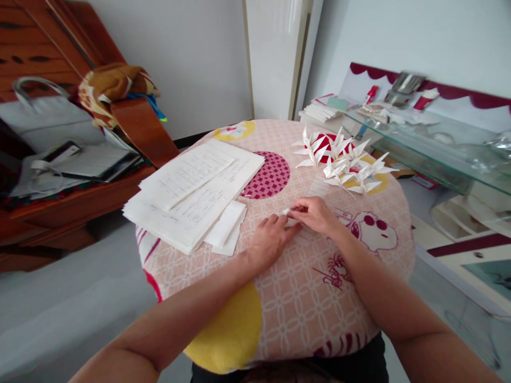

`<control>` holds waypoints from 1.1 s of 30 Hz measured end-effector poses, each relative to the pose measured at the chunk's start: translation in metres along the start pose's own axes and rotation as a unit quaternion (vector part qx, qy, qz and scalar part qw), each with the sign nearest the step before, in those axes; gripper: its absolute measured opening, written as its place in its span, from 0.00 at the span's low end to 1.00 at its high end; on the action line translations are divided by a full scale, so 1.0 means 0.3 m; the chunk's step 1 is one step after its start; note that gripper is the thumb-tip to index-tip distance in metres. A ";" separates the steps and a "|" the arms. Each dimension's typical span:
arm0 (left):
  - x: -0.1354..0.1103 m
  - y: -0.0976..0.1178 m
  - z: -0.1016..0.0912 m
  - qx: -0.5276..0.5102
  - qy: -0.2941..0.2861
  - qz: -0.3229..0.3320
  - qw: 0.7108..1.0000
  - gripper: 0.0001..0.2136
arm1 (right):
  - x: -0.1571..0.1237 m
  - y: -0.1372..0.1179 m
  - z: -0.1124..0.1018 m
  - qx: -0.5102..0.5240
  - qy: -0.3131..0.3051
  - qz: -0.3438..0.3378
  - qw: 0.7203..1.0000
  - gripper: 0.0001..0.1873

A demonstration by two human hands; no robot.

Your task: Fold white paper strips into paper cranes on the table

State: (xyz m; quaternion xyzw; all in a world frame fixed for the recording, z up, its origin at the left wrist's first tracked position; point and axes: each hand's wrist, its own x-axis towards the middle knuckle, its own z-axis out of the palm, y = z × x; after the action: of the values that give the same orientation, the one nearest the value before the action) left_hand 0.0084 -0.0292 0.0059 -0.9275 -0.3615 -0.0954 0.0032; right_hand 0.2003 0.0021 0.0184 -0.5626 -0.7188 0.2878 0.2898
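Both my hands rest on a round table covered with a pink patterned cloth [303, 298]. My left hand [271, 239] lies with fingers pressed down on a small white folded paper [288, 215]. My right hand [315, 213] pinches the same paper's upper edge with its fingertips. Most of the paper is hidden under the fingers. Several finished white paper cranes [343, 159] stand in a cluster at the table's far right.
A stack of printed sheets [195, 186] with small cut white squares [227, 227] lies at the left of the table. A wooden bench [80, 197] with bags and papers stands left. A glass shelf [431, 143] with clutter is at the right.
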 end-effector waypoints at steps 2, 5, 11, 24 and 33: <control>-0.018 -0.033 0.002 -0.095 0.048 -0.018 0.994 0.11 | 0.007 0.004 0.021 -0.045 0.009 -0.004 0.999 0.05; -0.027 -0.075 0.008 -0.206 0.131 -0.073 0.967 0.05 | 0.015 0.014 0.039 -0.036 0.035 0.017 0.999 0.03; 0.014 -0.100 0.032 -0.354 0.186 -0.198 0.895 0.12 | -0.002 -0.014 0.038 0.151 0.024 0.184 0.971 0.05; 0.061 -0.124 0.035 -0.388 0.159 -0.198 0.886 0.05 | -0.047 -0.078 0.025 0.165 -0.098 0.169 0.967 0.07; 0.041 -0.126 0.032 -0.337 0.097 -0.124 0.928 0.10 | -0.032 -0.006 -0.048 0.113 -0.166 0.064 0.977 0.10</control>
State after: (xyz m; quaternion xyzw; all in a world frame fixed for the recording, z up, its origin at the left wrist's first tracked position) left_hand -0.0066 0.0077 -0.0036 -0.8075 -0.4184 -0.3013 -0.2865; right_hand 0.2117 -0.0064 0.0284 -0.5152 -0.6821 0.4748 0.2095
